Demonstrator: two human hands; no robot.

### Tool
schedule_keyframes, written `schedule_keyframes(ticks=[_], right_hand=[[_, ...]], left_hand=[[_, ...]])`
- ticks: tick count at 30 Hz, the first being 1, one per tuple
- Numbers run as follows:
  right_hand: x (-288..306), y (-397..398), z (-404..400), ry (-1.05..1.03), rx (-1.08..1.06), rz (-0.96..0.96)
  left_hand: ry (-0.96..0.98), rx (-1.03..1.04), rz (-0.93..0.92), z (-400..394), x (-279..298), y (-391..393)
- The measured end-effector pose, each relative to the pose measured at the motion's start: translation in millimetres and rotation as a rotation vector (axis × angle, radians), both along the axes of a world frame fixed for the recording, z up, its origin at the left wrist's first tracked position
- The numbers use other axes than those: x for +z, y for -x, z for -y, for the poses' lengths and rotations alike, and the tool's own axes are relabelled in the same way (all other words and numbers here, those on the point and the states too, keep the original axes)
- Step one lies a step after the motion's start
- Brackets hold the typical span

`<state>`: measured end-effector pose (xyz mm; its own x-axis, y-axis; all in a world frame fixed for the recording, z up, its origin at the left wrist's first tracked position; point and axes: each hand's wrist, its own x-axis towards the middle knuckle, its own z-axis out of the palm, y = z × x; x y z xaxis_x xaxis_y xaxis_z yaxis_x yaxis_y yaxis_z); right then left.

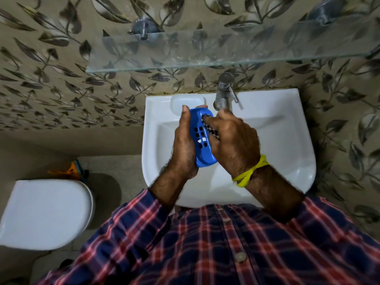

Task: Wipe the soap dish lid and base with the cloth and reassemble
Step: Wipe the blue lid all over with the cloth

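While the frame shows both hands raised over the basin, the parts stand as follows:
Left hand (pixel 184 147): centre of frame, fingers wrapped around the blue perforated soap dish part (pixel 202 138), thumb up along its far end.
Soap dish part: held on edge above the sink (pixel 277 128), slotted face toward the right hand.
Right hand (pixel 232 140): fingers curled, pressing a dark checked cloth (pixel 208 126) against the slotted face.
White soap dish part (pixel 186 104): on the sink ledge, left of the tap (pixel 225 93).
Glass shelf (pixel 205 52): upper frame.
Toilet (pixel 45 212): lower left.

We look steeply down from head height, close over the white sink (pixel 287 161), facing the leaf-patterned wall (pixel 61 79).
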<state>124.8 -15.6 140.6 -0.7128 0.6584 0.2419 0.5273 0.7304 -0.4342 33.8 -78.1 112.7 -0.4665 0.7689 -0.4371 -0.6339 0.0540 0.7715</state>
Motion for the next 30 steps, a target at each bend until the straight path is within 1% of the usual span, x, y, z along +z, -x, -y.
schedule_keyframes(ticks=[2, 5, 6, 9, 10, 13, 17, 22, 27, 29, 30], right_hand=[[-3, -9, 0, -0.011, 0.034, 0.027], [-1, -5, -5, -0.008, -0.090, -0.008], [1, -1, -5, 0.007, -0.094, -0.021], [0, -7, 0, 0.034, 0.057, 0.013], [-1, -13, 1, 0.029, 0.065, 0.035], [-1, -16, -3, 0.038, -0.032, 0.045], [-1, -17, -2, 0.081, 0.040, 0.097], [4, -15, 0, -0.003, -0.028, 0.084], [4, -28, 8, -0.039, 0.093, 0.302], [3, -31, 7, 0.029, 0.105, 0.328], [3, -32, 5, 0.107, 0.127, 0.324]], left_hand=[[0.003, 0.008, -0.008, 2, -1, 5], [0.014, 0.008, -0.062, -3, 2, -2], [0.011, 0.001, -0.057, -4, 3, -2], [-0.010, 0.001, 0.003, -3, 4, 7], [-0.019, 0.005, 0.007, -3, 5, 10], [-0.022, 0.020, -0.033, -7, 9, 10], [-0.004, 0.008, -0.044, -6, 9, 16], [-0.020, -0.025, -0.087, -7, 12, 12], [-0.019, -0.035, -0.121, -5, 8, 12], [-0.014, -0.021, -0.147, -8, 8, 10], [-0.016, -0.021, -0.152, -7, 7, 10]])
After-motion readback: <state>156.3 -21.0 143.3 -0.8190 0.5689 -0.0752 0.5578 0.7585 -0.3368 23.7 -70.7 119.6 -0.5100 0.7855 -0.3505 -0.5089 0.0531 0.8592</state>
